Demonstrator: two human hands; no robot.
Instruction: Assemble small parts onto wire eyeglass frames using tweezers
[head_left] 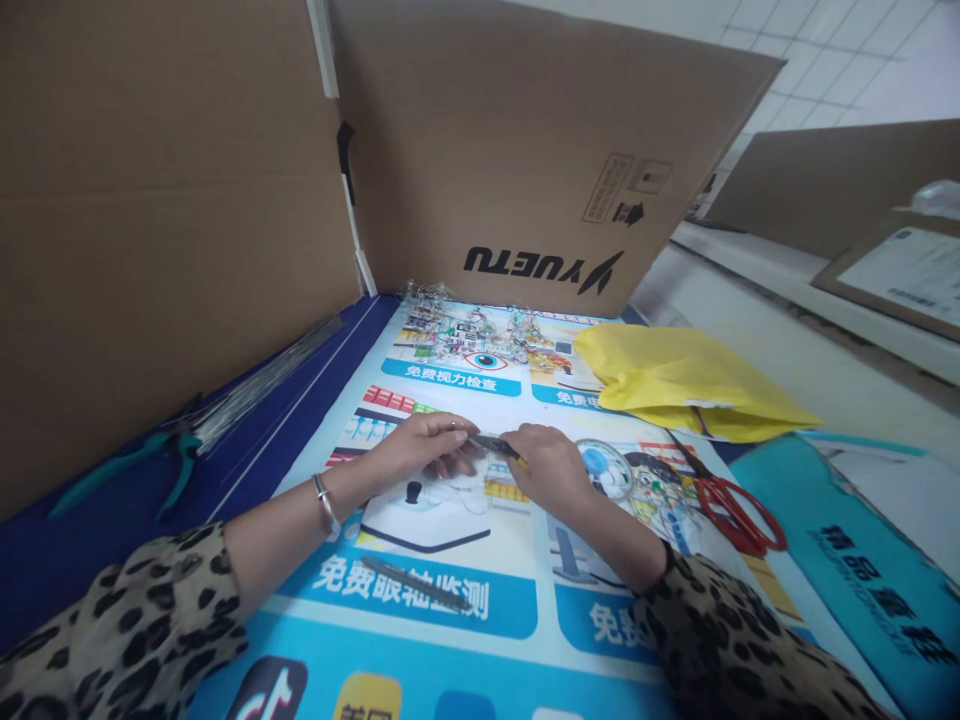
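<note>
My left hand (433,446), with a bracelet at its wrist, pinches a thin clear or silvery wire between thumb and fingers. Closed around a small tool is my right hand (553,467); dark metal jaws and a bit of yellow handle show, so it looks like pliers (491,443). The jaws meet the wire at my left fingertips. A faint wire loop (474,492) seems to hang beneath. Below my hands lies a bundle of short thin wire pieces (417,583) on the printed sheet (450,545).
Cardboard walls (480,150) stand left and behind. Teal-handled pliers (176,460) lie left beside long wires (255,385). Tangled wire pieces (472,335) sit at the back. Right are red-handled scissors (739,512), a yellow bag (682,375), a teal packet (847,550) and more coiled wire (660,490).
</note>
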